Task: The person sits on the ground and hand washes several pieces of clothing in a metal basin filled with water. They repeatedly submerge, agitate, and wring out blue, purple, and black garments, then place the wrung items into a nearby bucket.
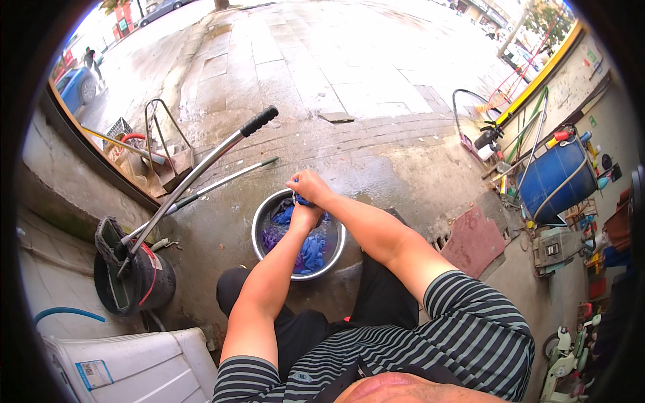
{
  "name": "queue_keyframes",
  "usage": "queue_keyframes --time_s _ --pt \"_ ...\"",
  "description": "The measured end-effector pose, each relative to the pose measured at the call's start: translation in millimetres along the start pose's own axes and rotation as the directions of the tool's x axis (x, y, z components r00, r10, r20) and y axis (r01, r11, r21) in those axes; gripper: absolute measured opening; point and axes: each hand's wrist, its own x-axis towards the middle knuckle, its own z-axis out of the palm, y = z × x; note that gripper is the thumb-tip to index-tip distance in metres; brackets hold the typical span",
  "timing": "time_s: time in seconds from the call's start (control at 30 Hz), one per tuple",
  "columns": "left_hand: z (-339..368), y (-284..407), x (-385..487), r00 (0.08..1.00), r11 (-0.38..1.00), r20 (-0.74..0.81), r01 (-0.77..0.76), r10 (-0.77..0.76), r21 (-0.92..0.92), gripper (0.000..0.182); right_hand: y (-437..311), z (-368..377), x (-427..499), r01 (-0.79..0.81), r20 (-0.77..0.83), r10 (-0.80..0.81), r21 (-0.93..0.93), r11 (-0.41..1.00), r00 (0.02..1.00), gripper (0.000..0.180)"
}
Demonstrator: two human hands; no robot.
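A round metal basin (256,237) stands on the wet ground between my knees. Water and soaked blue and purple cloth (313,253) fill it. Above its far rim, both my hands grip a bunched piece of blue cloth (301,199). My right hand (311,186) is the farther one, its fingers closed around the upper part. Just below and nearer to me, my left hand (304,216) clasps the lower part. My forearms hide some of the basin and its contents.
To the left, a black bucket (161,282) holds a mop with a long metal handle (196,171). A white plastic box (136,365) lies nearer. On the right are a reddish mat (468,242), a blue barrel (559,174) and a grey machine (557,250). Paving extends ahead.
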Motion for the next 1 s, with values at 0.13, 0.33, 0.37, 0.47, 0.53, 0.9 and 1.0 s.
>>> queue_keyframes --time_s 0.13,0.33,0.37,0.47,0.53,0.9,1.0 --pt "5.7 -7.9 7.5 0.996 0.997 -0.043 0.079 -0.079 -0.001 0.064 -1.1 -0.1 1.1 0.024 -0.024 -0.025 -0.046 0.999 0.999 0.034" --pt "15.2 -26.3 17.1 0.994 0.998 -0.094 0.059 -0.055 0.034 0.064 -4.8 -4.9 -0.8 0.033 -0.058 -0.035 -0.030 0.999 0.998 0.034" --pt "16.4 -29.0 18.1 0.993 0.999 -0.112 0.036 -0.032 0.033 0.064 -5.4 -5.5 -1.3 0.026 -0.052 -0.028 -0.030 0.999 0.998 0.034" --pt "17.3 -31.8 18.9 0.996 0.999 -0.092 0.008 -0.004 0.045 0.064 -6.0 -6.2 -2.5 0.040 -0.052 -0.042 -0.046 0.998 0.998 0.035" --pt "16.2 -29.2 17.2 0.997 0.998 -0.072 0.024 -0.020 0.052 0.063 -5.5 -5.2 -2.6 0.073 -0.064 -0.077 -0.060 0.996 0.995 0.035" --pt "14.5 -23.3 13.1 0.996 0.997 -0.080 0.037 -0.032 0.064 0.064 4.1 1.1 -0.1 0.108 -0.064 -0.116 -0.111 0.988 0.991 0.036" --pt "9.9 -16.1 12.9 0.995 0.995 -0.070 0.069 -0.063 0.075 0.065 3.9 -0.5 1.0 0.091 -0.075 -0.096 -0.070 0.993 0.993 0.036"
